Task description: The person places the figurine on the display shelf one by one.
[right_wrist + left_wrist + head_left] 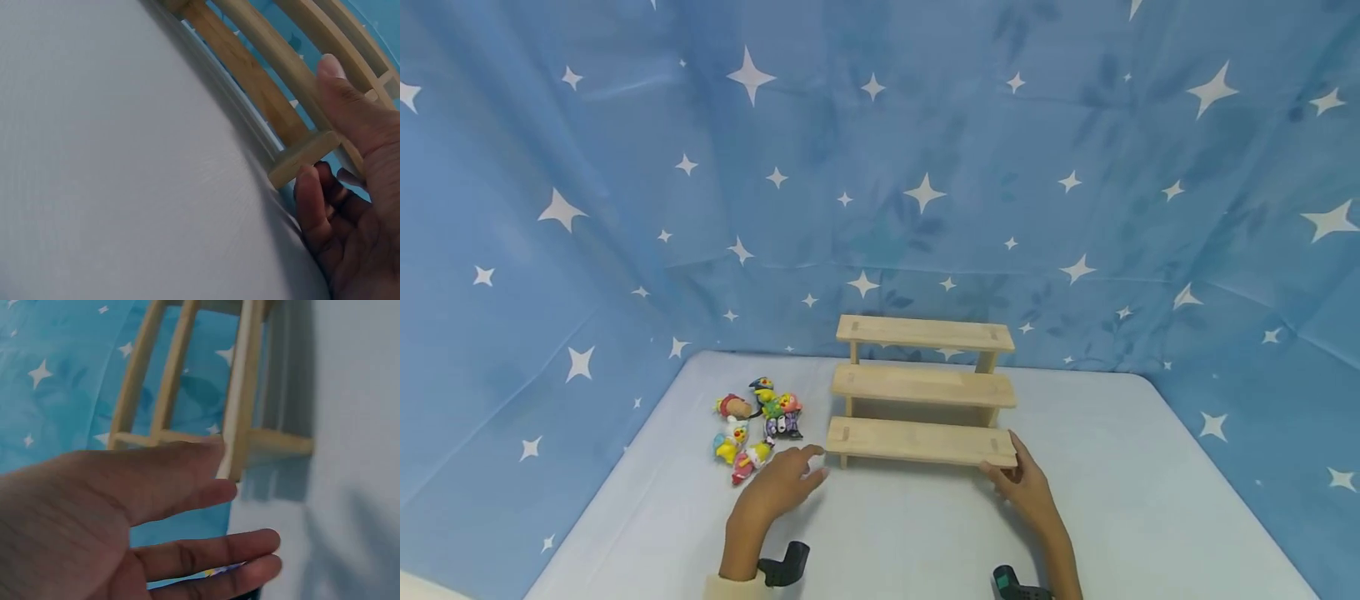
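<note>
A three-tier wooden step shelf (921,441) stands on the white tabletop, its lowest board nearest me. My right hand (1028,493) holds the right end of that board, thumb at the front edge and fingers round the end. In the right wrist view the thumb (340,87) lies along the board and curled fingers (310,200) meet the leg. Off the board's left end, my left hand (782,483) has its fingers loosely extended and grips nothing. The left wrist view shows its thumb (194,456) overlapping the board's corner (234,450).
Several small colourful figurines lie in a cluster left of the shelf, among them a purple-and-black one (783,425) and a red-capped one (733,406). Blue star-printed cloth (925,242) rises behind the white tabletop (1097,500) and along its sides.
</note>
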### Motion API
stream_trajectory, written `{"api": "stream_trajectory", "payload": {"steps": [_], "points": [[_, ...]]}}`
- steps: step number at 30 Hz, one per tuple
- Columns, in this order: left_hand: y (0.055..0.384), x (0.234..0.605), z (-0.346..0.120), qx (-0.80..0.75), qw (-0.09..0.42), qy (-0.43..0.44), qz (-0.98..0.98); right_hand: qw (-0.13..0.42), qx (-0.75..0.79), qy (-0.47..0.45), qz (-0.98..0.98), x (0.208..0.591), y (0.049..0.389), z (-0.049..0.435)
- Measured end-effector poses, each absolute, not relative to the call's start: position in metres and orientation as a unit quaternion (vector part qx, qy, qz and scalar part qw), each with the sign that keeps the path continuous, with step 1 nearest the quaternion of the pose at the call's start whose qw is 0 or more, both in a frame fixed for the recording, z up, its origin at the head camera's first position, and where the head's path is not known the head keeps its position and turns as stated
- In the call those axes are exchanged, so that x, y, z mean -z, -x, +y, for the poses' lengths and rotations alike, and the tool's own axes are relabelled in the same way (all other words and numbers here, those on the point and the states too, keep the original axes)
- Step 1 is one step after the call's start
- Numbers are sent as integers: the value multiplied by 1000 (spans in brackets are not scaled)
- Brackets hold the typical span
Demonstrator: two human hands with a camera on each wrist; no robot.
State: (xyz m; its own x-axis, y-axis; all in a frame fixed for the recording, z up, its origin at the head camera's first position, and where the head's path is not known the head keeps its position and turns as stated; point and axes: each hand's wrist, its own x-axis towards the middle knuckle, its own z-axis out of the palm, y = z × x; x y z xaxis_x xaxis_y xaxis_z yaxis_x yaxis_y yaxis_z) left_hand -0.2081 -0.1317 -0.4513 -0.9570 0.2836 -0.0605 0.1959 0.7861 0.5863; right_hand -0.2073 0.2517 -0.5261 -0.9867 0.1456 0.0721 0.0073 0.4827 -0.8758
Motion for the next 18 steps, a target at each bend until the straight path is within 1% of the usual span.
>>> {"api": "stream_trajectory", "payload": {"steps": [5,9,11,13,18], "points": [[221,445,-152,-304,-32,-61,950,50,-508,48,-859,523,209,252],[225,443,-173,-306,-84,17,948,44,-508,53,-859,523,208,254],[225,443,-181,-305,-94,57,946,41,-512,53,-857,524,209,255],[224,444,-188,-305,-92,92,943,41,-516,51,-854,524,210,254],[224,450,-193,-304,-61,145,940,47,-523,49,-850,523,212,253]]}}
